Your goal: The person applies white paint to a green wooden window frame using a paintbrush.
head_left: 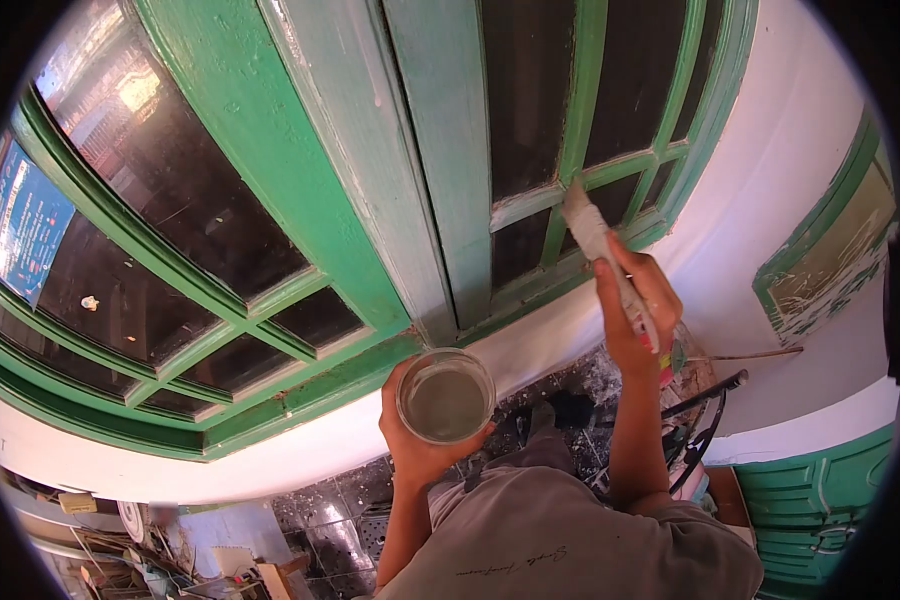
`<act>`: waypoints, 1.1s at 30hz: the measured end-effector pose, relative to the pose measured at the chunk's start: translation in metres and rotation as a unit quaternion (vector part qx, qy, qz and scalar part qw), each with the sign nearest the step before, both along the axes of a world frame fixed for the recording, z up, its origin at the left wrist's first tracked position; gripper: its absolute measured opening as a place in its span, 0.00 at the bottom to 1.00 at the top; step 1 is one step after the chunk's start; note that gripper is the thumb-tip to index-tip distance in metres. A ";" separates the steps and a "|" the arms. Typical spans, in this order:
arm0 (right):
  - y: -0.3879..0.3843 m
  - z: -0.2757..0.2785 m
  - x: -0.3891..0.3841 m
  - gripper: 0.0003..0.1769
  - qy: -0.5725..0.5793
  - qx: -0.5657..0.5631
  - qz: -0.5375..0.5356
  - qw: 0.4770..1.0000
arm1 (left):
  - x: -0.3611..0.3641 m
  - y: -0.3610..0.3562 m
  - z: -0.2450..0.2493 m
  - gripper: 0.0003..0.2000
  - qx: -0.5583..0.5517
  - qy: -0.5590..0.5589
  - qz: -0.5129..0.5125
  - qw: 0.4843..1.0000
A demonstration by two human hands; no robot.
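My left hand is wrapped round a clear round container holding grey-green liquid, held below the window sill. In my right hand is a paintbrush, gripped by its pale, paint-stained handle. The bristle end touches or nearly touches a crossing of the bars on the right window sash. Part of that sash has a dull, greyish-green coat, while some of its bars are brighter green. The left window sash is bright green with dark glass panes.
A blue sticker is on the left glass. Below the window runs a white wall. Near my right arm stands a black metal frame, with a green panelled door beyond. Scrap and boards are piled at lower left.
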State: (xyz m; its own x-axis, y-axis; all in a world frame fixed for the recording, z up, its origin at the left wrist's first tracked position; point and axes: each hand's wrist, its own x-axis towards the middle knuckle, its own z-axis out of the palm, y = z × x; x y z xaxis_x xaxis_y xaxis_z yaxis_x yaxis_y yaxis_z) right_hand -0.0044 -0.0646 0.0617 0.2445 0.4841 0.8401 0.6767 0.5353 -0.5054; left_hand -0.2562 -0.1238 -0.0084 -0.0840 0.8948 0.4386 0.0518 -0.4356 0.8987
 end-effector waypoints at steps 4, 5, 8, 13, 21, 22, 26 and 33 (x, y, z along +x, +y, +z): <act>-0.006 0.009 -0.016 0.20 -0.039 -0.011 0.100 0.994 | 0.001 0.001 -0.001 0.49 -0.001 -0.005 0.003 1.000; -0.008 0.009 -0.019 0.21 -0.039 -0.018 0.133 0.990 | 0.001 0.000 0.000 0.49 -0.003 -0.007 0.003 1.000; -0.012 0.011 -0.019 0.21 0.014 -0.045 0.178 0.983 | 0.002 0.000 0.002 0.49 -0.009 -0.008 0.003 1.000; -0.004 0.003 -0.008 0.20 0.066 -0.045 0.169 0.982 | 0.000 0.000 0.002 0.49 -0.012 0.004 0.007 1.000; -0.005 0.000 -0.002 0.18 0.062 -0.012 0.058 0.996 | 0.002 0.001 0.000 0.49 -0.009 0.005 0.008 1.000; -0.006 0.000 -0.005 0.18 0.059 -0.004 0.047 0.997 | 0.002 0.000 0.001 0.49 -0.010 0.005 0.009 1.000; -0.012 0.003 -0.030 0.18 0.057 0.001 0.040 0.998 | 0.002 0.000 0.003 0.49 -0.013 0.003 0.008 1.000; -0.017 -0.011 -0.048 0.17 0.215 -0.063 0.155 0.962 | -0.005 -0.006 0.004 0.49 -0.015 0.007 0.034 0.999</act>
State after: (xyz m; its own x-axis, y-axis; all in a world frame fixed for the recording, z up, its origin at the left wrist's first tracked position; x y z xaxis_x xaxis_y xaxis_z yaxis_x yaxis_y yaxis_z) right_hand -0.0525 -0.0819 0.0511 0.3839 0.6811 0.6235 0.2084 0.5939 -0.7771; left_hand -0.2608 -0.1299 -0.0044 -0.1384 0.9003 0.4127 0.0926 -0.4031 0.9105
